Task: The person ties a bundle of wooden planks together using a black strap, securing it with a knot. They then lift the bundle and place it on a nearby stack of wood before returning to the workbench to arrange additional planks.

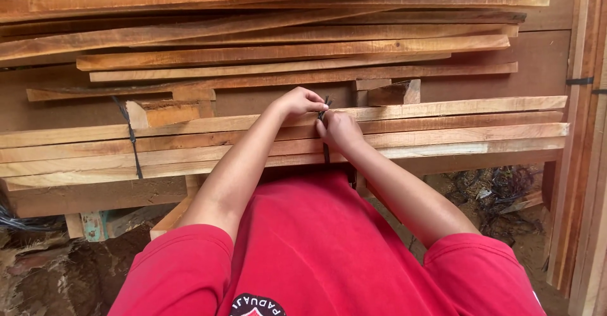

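A bundle of long wooden planks [442,129] lies across in front of me at chest height. A thin black strap [326,154] runs down over the bundle's front near its middle. My left hand [300,101] pinches the strap's upper end above the top plank. My right hand [339,129] sits just below and right of it, fingers closed on the same strap against the planks. Both forearms reach forward from my red shirt.
A second black strap [133,142] binds the bundle at the left. More loose planks [284,50] are stacked behind and above. Short wood blocks [395,92] sit between layers. Upright boards [588,164] stand at the right. Dirt ground with tangled black straps [499,196] lies below.
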